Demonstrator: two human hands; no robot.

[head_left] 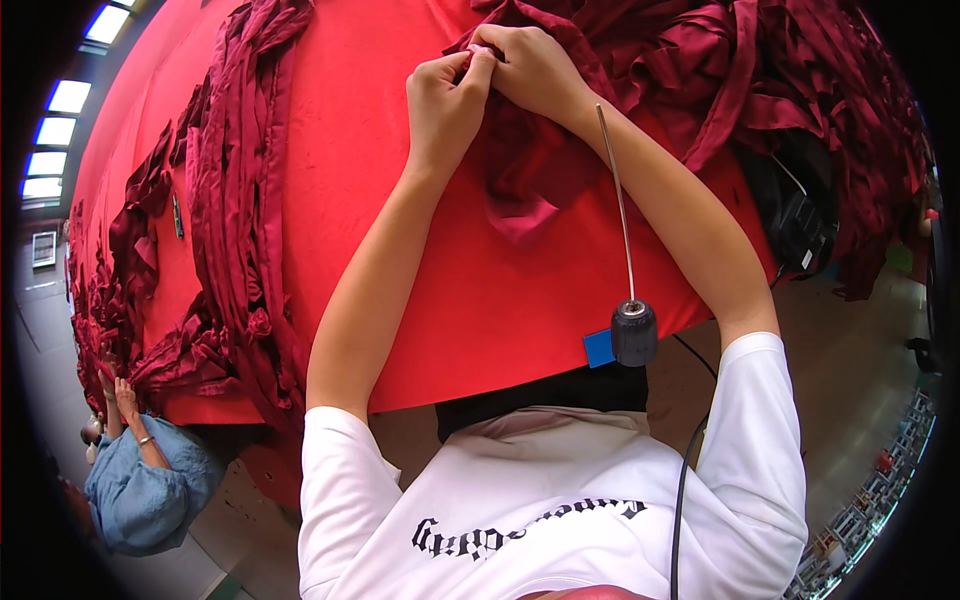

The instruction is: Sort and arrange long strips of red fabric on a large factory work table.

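Both hands work at the far side of the red table [420, 300], fingertips meeting on one dark red cloth piece [520, 185]. Left hand [445, 100] is curled, thumb and fingers pinching the top edge of that piece; right hand [530, 65] is also closed, gripping the same edge, touching the left hand. The cloth piece hangs from the pinch back toward the person, lying flat on the table, its lower tip pointing at the table's near edge. A heap of dark red strips [800, 90] covers the table's far right corner, just beside the right hand. A long folded band of dark red strips [235, 200] runs along the table's left part, well apart from the hands. A thin metal rod with a black knob [633, 330] sits over the table's near edge, near the right forearm. A black machine [800, 220] sits at the table's right edge. Another person in a blue top [140, 490] is at the table's left end, hand on the strips there.
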